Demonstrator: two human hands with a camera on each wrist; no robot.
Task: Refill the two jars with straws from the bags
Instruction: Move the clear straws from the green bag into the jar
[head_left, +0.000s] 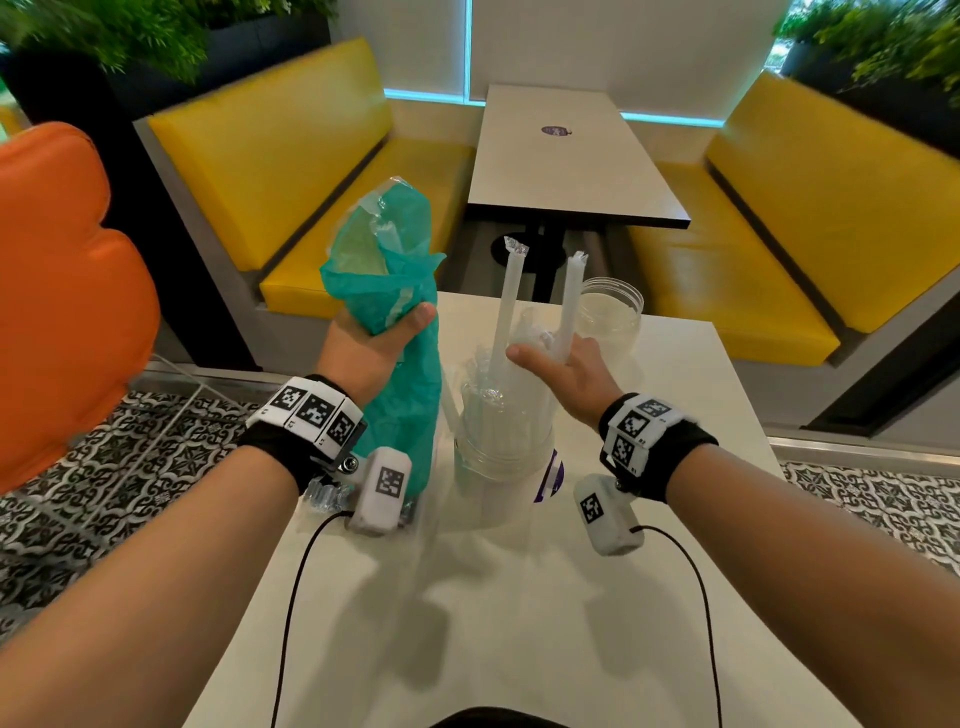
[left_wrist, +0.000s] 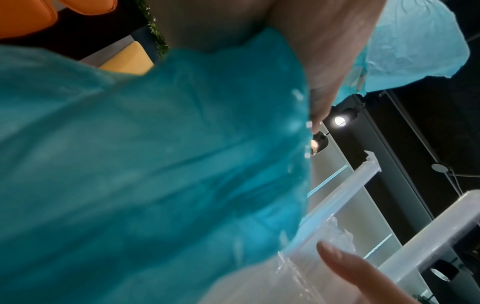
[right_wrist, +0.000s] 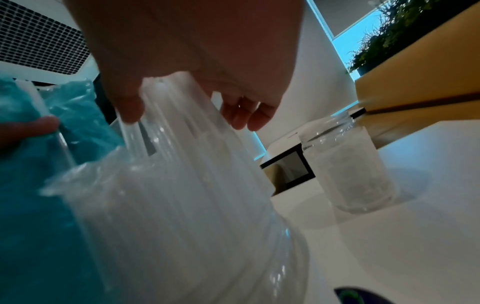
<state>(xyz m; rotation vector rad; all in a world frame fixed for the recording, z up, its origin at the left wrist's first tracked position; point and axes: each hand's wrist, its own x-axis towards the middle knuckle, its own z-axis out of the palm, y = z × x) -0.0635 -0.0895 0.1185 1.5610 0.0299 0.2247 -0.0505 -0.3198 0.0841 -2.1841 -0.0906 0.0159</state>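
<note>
A person's left hand (head_left: 371, 345) grips a teal plastic bag (head_left: 387, 291), fingers curled round its middle; the bag stands upright, its crumpled mouth above the fingers. Just to the right, the right hand (head_left: 563, 369) holds a bundle of wrapped white straws (head_left: 506, 312), fingers (right_wrist: 244, 115) curled over their upper part. The straws point upward, long axis near vertical, lower ends inside a clear jar (head_left: 501, 449) below the fingers. A second jar (head_left: 610, 317) stands on the white worktop (head_left: 519, 623) beyond the right fingers.
</note>
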